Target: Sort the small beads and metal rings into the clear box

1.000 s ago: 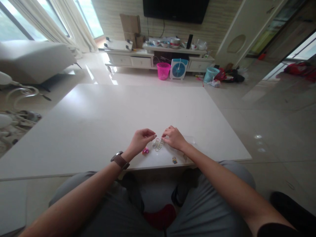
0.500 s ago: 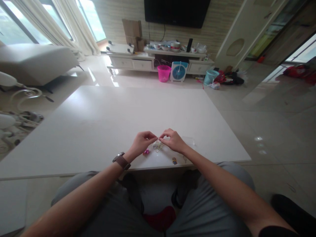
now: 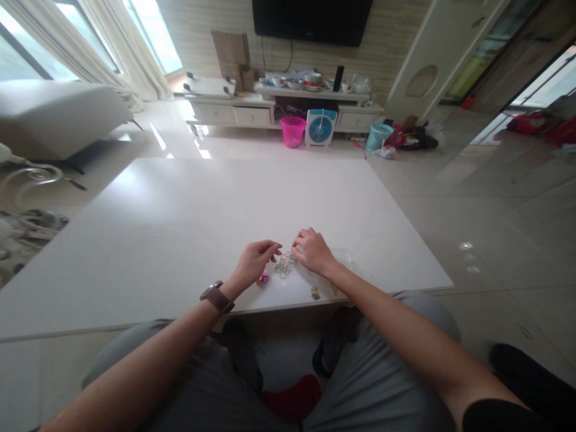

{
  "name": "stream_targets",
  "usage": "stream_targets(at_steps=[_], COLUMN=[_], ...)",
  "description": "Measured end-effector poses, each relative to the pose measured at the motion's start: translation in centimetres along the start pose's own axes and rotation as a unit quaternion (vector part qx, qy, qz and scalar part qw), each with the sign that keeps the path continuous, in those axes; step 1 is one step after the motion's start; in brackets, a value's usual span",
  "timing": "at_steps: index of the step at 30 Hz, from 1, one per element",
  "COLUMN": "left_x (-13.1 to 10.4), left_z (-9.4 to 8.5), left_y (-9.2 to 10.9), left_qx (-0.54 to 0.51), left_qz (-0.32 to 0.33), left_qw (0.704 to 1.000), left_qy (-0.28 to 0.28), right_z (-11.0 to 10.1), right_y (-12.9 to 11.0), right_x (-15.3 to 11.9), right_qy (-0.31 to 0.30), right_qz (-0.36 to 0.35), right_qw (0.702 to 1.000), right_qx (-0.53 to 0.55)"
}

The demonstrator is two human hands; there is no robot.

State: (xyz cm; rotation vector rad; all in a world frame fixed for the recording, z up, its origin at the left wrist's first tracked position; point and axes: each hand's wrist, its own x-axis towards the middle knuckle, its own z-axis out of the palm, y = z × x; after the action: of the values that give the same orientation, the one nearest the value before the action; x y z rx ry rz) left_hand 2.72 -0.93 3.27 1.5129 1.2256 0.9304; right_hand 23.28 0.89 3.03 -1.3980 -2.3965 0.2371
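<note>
A small heap of thin rings (image 3: pixel 284 267), pale and yellowish, lies on the white table (image 3: pixel 234 210) near its front edge. My left hand (image 3: pixel 257 258), with a watch on the wrist, hovers at the heap's left side, thumb and fingers apart and nothing visible in them. At the heap's upper right, my right hand (image 3: pixel 311 251) has its fingers bent and drawn together by the rings; whatever is between the fingertips is too small to make out. A pink trinket (image 3: pixel 263 278) sits just below my left hand. Nearer the edge lies a small yellow-and-blue cartoon figure (image 3: pixel 315 293).
A clear, flat plastic piece (image 3: pixel 342 257) lies right of my right hand, partly hidden by it. Beyond the table stand a pink basket (image 3: pixel 293 133), a blue box fan (image 3: pixel 321 127) and a light-blue basket (image 3: pixel 378 137) before a low white cabinet (image 3: pixel 216 113).
My hands were pinched together above the rings; they have moved apart. The left hand's fingers have opened, and the right hand has come to the upper right of the heap. The view has shifted slightly.
</note>
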Motion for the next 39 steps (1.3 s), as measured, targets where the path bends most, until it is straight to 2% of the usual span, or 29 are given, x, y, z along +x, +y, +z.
stream_targets(at_steps=[3, 6, 9, 12, 15, 17, 24, 28, 31, 39], left_x=[-0.1, -0.2, -0.2, -0.2, -0.1, -0.1, -0.1, 0.0, 0.1, 0.0], left_z=[-0.1, -0.2, -0.3, -0.4, -0.3, -0.3, -0.2, -0.3, -0.4, -0.1], left_y=[-0.2, -0.4, -0.5, -0.4, -0.4, -0.5, -1.2, -1.5, -1.4, -0.7], left_qx=[0.013, 0.040, 0.050, 0.058, 0.044, 0.038, -0.001, -0.014, -0.010, -0.014], left_qz=[0.005, 0.015, 0.023, 0.019, 0.015, 0.013, -0.010, -0.003, 0.003, 0.004], left_qw=[1.000, 0.999, 0.998, 0.998, 0.998, 0.999, 1.000, 0.999, 0.999, 1.000], left_qy=[0.013, 0.024, 0.028, 0.027, 0.030, 0.032, 0.024, 0.031, 0.032, 0.025], right_z=[-1.6, -3.6, -5.0, -5.7, -5.8, -5.8, -5.8, -5.3, -4.9, -4.7], right_y=[0.9, 2.4, 3.8, 4.7, 5.0, 4.9, 4.6, 4.8, 4.8, 4.5], right_x=[0.3, 0.2, -0.2, -0.8, -1.1, -1.2, -1.1, -1.3, -1.2, -0.8], right_qy=[0.035, 0.043, 0.023, -0.034, -0.097, -0.114, -0.102, -0.127, -0.156, -0.142], right_qz=[0.032, 0.067, 0.071, 0.046, 0.019, 0.014, 0.013, 0.029, 0.033, 0.020], right_qw=[0.999, 0.997, 0.997, 0.998, 0.995, 0.993, 0.993, 0.987, 0.980, 0.978], right_qx=[-0.002, 0.005, -0.003, -0.011, -0.018, -0.030, -0.062, -0.095, -0.116, -0.153])
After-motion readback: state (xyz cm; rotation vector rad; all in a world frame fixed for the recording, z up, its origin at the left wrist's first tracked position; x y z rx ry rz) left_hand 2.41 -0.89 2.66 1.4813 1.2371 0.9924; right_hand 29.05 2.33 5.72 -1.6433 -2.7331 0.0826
